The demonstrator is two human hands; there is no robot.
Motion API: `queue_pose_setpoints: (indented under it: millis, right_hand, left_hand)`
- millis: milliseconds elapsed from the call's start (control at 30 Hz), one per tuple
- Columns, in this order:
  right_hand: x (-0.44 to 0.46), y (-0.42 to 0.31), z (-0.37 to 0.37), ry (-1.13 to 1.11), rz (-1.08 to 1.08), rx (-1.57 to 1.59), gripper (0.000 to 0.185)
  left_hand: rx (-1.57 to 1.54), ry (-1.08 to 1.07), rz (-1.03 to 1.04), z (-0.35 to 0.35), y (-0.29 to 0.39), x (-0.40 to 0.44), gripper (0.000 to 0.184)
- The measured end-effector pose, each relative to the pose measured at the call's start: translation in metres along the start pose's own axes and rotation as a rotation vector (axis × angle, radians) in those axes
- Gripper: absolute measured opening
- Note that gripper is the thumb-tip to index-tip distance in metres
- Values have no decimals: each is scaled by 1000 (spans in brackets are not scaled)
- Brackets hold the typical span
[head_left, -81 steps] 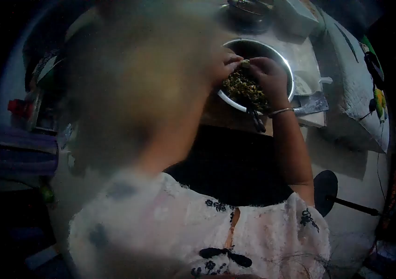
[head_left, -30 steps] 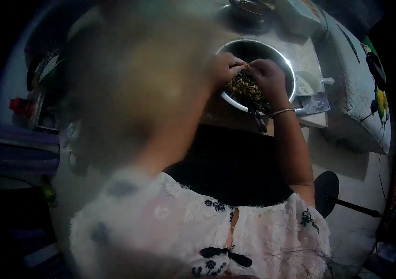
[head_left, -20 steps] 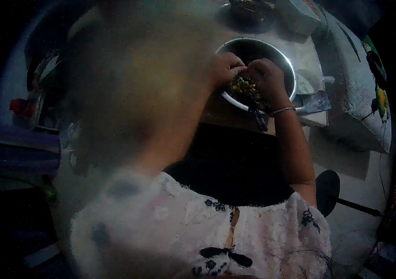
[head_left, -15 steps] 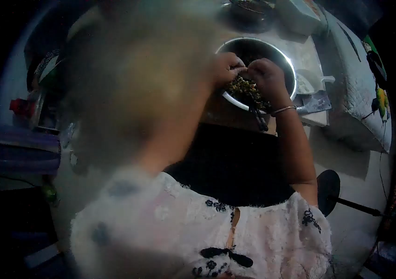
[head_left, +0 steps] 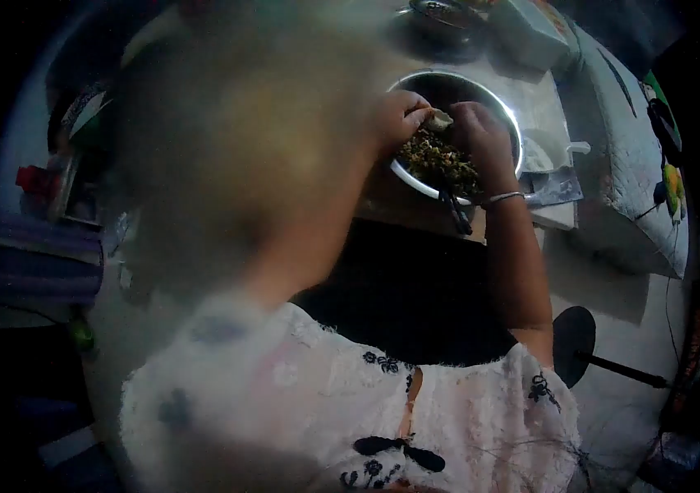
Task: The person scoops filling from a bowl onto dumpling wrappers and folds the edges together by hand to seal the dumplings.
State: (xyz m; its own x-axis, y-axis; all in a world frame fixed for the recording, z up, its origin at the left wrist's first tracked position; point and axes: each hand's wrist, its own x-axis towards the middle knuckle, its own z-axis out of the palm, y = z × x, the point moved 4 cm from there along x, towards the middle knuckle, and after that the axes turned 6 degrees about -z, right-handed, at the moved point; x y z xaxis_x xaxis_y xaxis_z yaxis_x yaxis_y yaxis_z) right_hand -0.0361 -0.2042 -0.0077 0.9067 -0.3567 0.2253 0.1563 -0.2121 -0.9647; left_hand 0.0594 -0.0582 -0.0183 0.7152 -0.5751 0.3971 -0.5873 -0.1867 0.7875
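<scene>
A round metal bowl (head_left: 519,148) holds a chopped, green-brown mixture (head_left: 433,158). Over its left side, my left hand (head_left: 399,117) pinches a small pale piece (head_left: 440,121) that looks like a dough wrapper. My right hand (head_left: 481,135), with a bangle at the wrist, is at the right of that piece, its fingers curled together over the mixture; whether anything is between them is hidden. Two dark handles (head_left: 458,214) stick out over the bowl's near rim. A blurred smear covers much of the left side of the view.
Behind the bowl stand a dark pot (head_left: 436,31) and a white box-like container (head_left: 528,34). To the right are a small white dish (head_left: 543,152), a plastic packet (head_left: 555,186) and a large white sack (head_left: 633,177). A red object (head_left: 38,180) lies far left.
The fingers of my right hand have moved slightly away from my left hand. The pale piece, hidden between the fingers half a second ago, now shows at my left fingertips.
</scene>
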Motion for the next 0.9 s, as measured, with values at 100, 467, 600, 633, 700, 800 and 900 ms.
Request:
queue_pose_setpoints:
  millis: [100,467,600,633,700,800,900]
  right_hand:
    - [0,0,4,-30,-112,-133,19]
    - [5,-1,6,-55,-320,-532,13]
    - [4,3,8,-72,-360,-543,12]
    - [3,3,8,-77,-378,-563,11]
    - [1,-2,9,-74,-411,-594,11]
    - [0,-3,9,-67,-410,-599,13]
    - [2,4,6,-7,-294,-392,16]
  left_hand:
    - [33,28,-9,-2,4,-2,17]
    - [41,-128,-45,4,-1,2,14]
    - [-39,-144,-31,3,-3,-1,14]
    - [-39,-145,-31,3,-3,0,14]
    - [24,-150,13,2,1,-1,13]
    - [-30,-121,-17,2,0,-3,13]
    - [28,-86,-30,3,1,1,17]
